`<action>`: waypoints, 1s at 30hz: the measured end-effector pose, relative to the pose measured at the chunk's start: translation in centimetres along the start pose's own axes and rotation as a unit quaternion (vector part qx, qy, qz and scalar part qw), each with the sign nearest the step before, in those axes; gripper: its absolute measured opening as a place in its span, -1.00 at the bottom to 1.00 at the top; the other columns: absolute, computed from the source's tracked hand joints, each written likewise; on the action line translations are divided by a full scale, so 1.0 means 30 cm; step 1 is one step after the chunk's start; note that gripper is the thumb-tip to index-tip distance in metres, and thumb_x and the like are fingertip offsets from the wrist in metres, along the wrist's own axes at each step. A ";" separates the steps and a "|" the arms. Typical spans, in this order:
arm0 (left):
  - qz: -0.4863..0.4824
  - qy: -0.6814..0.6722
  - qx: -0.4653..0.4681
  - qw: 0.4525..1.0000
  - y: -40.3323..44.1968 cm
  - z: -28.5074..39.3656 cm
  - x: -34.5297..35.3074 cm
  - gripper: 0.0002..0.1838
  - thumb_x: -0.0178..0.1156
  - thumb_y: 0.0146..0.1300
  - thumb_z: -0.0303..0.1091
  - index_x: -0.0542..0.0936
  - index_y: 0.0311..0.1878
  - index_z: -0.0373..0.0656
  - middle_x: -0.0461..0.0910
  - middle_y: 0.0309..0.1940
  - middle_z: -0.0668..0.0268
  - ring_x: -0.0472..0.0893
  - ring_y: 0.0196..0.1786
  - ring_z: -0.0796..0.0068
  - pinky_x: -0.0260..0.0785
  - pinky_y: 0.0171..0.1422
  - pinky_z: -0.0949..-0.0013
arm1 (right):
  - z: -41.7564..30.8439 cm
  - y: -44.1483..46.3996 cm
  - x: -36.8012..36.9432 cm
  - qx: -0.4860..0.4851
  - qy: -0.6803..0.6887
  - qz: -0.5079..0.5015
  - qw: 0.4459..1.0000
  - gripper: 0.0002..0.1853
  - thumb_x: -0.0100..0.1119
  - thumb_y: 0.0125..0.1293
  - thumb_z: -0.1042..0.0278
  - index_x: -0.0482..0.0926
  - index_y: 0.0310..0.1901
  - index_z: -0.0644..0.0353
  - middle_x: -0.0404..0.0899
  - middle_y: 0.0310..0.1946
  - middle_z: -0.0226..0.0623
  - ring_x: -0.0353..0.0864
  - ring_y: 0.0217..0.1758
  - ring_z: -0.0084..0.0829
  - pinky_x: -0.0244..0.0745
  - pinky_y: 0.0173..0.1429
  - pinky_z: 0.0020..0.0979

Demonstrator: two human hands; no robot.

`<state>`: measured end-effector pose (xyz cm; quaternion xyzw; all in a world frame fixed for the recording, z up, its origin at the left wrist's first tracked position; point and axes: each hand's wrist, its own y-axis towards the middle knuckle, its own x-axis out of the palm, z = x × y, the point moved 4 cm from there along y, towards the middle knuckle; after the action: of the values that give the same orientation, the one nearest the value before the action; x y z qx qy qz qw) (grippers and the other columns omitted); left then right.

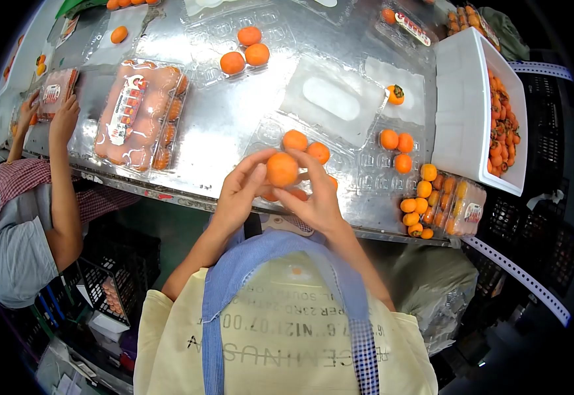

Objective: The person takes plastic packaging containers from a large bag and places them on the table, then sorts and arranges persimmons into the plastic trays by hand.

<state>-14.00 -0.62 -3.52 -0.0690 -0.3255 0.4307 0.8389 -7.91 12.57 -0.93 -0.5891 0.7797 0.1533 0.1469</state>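
An orange round fruit is held up between my two hands, above a clear plastic tray near the table's front edge. The fingers of my left hand close on its left side. On its right side, my right hand touches it with curved fingers. More orange fruits lie in the tray around and partly beneath my hands. An open clear container lies just beyond. To its right, another clear tray holds several fruits.
A packed clear box stands at the left. A white foam box of small orange fruits is at the right, near loose fruits and a filled pack. A co-worker handles a pack at far left.
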 end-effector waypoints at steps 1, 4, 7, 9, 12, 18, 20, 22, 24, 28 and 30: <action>-0.002 -0.004 -0.004 1.000 0.000 -0.004 -0.001 -0.61 -0.04 0.41 -0.25 0.36 0.21 -0.24 0.47 0.07 0.17 0.57 0.01 0.41 0.42 0.08 0.41 | 0.004 0.001 -0.002 0.007 -0.002 -0.001 1.000 -0.35 0.40 -0.03 0.37 0.36 0.13 0.25 0.46 0.00 -0.16 0.51 -0.08 -0.35 0.45 -0.15 -0.46; 0.001 -0.019 -0.015 1.000 0.002 -0.005 -0.003 -0.60 -0.05 0.41 -0.24 0.36 0.21 -0.24 0.45 0.09 0.16 0.57 0.00 0.41 0.42 0.07 0.42 | 0.014 -0.002 -0.005 0.015 -0.014 0.000 1.000 -0.35 0.43 -0.05 0.35 0.38 0.11 0.25 0.48 -0.06 -0.18 0.52 -0.15 -0.37 0.46 -0.21 -0.46; -0.014 0.058 0.038 0.998 0.002 0.001 0.009 -0.60 -0.03 0.40 -0.24 0.36 0.21 -0.24 0.44 0.10 0.15 0.57 0.00 0.42 0.42 0.07 0.43 | 0.010 -0.006 -0.005 -0.013 -0.035 0.021 0.999 -0.37 0.44 -0.06 0.35 0.40 0.09 0.26 0.50 -0.14 -0.21 0.52 -0.21 -0.40 0.45 -0.24 -0.48; -0.024 0.079 0.045 0.996 0.004 -0.003 0.010 -0.59 -0.03 0.40 -0.23 0.36 0.22 -0.23 0.44 0.09 0.15 0.57 0.00 0.42 0.43 0.06 0.43 | -0.003 -0.004 -0.008 -0.028 -0.036 0.025 0.999 -0.39 0.44 -0.06 0.36 0.42 0.07 0.26 0.49 -0.16 -0.23 0.51 -0.22 -0.42 0.45 -0.24 -0.50; -0.038 -0.011 -0.017 0.999 0.012 -0.014 0.001 -0.58 -0.01 0.39 -0.24 0.35 0.23 -0.24 0.47 0.06 0.16 0.57 -0.01 0.43 0.47 0.03 0.41 | -0.012 0.001 -0.015 0.003 0.043 0.006 0.999 -0.45 0.40 0.00 0.38 0.43 0.06 0.27 0.45 -0.14 -0.25 0.50 -0.19 -0.47 0.46 -0.21 -0.53; -0.065 -0.157 -0.070 0.983 0.009 -0.008 -0.002 -0.56 -0.01 0.39 -0.24 0.33 0.25 -0.27 0.51 0.01 0.19 0.58 -0.03 0.45 0.52 0.00 0.38 | 0.029 -0.012 0.001 0.132 0.277 -0.009 0.952 -0.61 0.24 0.19 0.42 0.44 0.04 0.33 0.38 -0.08 -0.29 0.47 -0.13 -0.55 0.49 -0.14 -0.53; -0.068 -0.165 -0.075 0.981 0.010 -0.016 -0.006 -0.56 -0.02 0.39 -0.25 0.33 0.25 -0.28 0.52 0.00 0.19 0.59 -0.03 0.45 0.52 0.01 0.39 | 0.029 -0.013 0.000 0.149 0.285 -0.017 0.947 -0.63 0.21 0.21 0.42 0.44 0.03 0.34 0.38 -0.09 -0.30 0.46 -0.14 -0.56 0.49 -0.13 -0.54; -0.067 -0.164 -0.078 0.981 0.010 -0.019 -0.007 -0.56 -0.01 0.39 -0.25 0.33 0.24 -0.28 0.52 0.01 0.18 0.58 -0.02 0.45 0.53 0.01 0.39 | 0.027 -0.013 0.000 0.154 0.287 -0.017 0.945 -0.64 0.21 0.21 0.41 0.45 0.03 0.33 0.39 -0.09 -0.30 0.47 -0.14 -0.57 0.49 -0.12 -0.54; -0.067 -0.161 -0.081 0.981 0.012 -0.019 -0.007 -0.56 -0.01 0.38 -0.26 0.34 0.24 -0.28 0.51 0.01 0.18 0.58 -0.01 0.45 0.53 0.01 0.39 | 0.023 -0.011 -0.003 0.158 0.275 -0.019 0.948 -0.64 0.22 0.21 0.41 0.45 0.02 0.32 0.39 -0.09 -0.31 0.47 -0.14 -0.57 0.49 -0.12 -0.54; -0.066 -0.160 -0.085 0.981 0.013 -0.020 -0.005 -0.57 0.00 0.38 -0.26 0.34 0.24 -0.28 0.51 0.02 0.17 0.58 0.00 0.44 0.53 0.01 0.37 | 0.024 -0.008 -0.007 0.143 0.242 -0.017 0.959 -0.62 0.24 0.18 0.40 0.45 0.02 0.30 0.39 -0.10 -0.31 0.48 -0.14 -0.56 0.48 -0.13 -0.53; -0.067 -0.162 -0.086 0.981 0.014 -0.021 -0.002 -0.57 0.00 0.38 -0.26 0.35 0.23 -0.28 0.52 0.02 0.17 0.58 0.00 0.44 0.53 0.01 0.37 | 0.024 -0.008 -0.007 0.131 0.235 -0.014 0.963 -0.61 0.26 0.16 0.40 0.45 0.02 0.30 0.40 -0.10 -0.32 0.48 -0.14 -0.55 0.47 -0.14 -0.53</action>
<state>-13.94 -0.32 -4.20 -0.0486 -0.4965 0.3491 0.7932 -7.57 12.99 -1.52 -0.5950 0.7972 -0.0951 0.0376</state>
